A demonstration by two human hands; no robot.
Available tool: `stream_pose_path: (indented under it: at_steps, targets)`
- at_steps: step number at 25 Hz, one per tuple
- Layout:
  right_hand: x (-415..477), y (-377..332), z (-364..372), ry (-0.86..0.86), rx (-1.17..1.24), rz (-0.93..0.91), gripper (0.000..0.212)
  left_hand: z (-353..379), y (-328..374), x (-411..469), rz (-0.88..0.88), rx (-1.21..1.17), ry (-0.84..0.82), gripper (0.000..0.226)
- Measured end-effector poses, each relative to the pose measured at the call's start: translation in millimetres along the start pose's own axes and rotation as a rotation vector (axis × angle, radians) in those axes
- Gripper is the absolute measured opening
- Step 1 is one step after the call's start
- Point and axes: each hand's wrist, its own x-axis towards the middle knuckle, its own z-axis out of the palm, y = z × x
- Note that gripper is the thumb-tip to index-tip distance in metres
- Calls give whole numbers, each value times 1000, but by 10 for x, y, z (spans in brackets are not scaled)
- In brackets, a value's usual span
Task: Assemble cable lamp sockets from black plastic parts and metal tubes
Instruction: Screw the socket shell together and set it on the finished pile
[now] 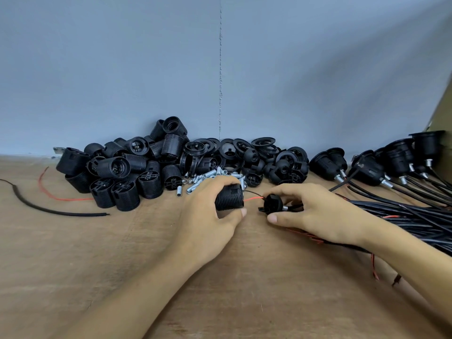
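- Well, starting at the left, a heap of ribbed socket bodies sits against the wall on the wooden table. Loose metal tubes lie just to its right.
- The left hand has its fingers and thumb curled round one socket body, held low over the table in the middle of the view.
- That body lies on its side, with its long axis running left to right. Its wired end faces right, and its mouth is hidden in the palm.
- A red wire and a black wire bridge the short gap to the cap.
- The right hand pinches the domed cap between its thumb and curled fingers. The cap's hollow side faces left and its metal stub points right, along the cable.
- The step looks like closing cap onto body. I would keep both on one line, feed the slack wires inside so they aren't pinched, then seat the cap squarely before twisting.
- Finished sockets lie further right, their cables trailing toward the table's right edge.
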Motion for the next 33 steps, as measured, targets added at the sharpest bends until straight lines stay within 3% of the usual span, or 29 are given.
stream_pose_path:
  at_steps: [5,8,14,24,28,33]
  targets:
    - [-9,20,117,193,6,-83,40,30,26,-21,37,12,-53,44]
    - [-32,-51,193,193,-133,-204,41,28,53,-45,67,34,-111,45]
    - [-76,-137,250,237,-183,-312,44,23,126,-88,90,138,-237,53]
    - [-138,-163,381,272,-285,-348,45,100,168,-100,12,97,-183,40]
    - [-132,-152,425,199,-316,-330,40,129,164,-107,-4,62,-174,33]
    - [-151,-147,458,254,-229,-321,47,156,151,-105,-6,23,-169,22]
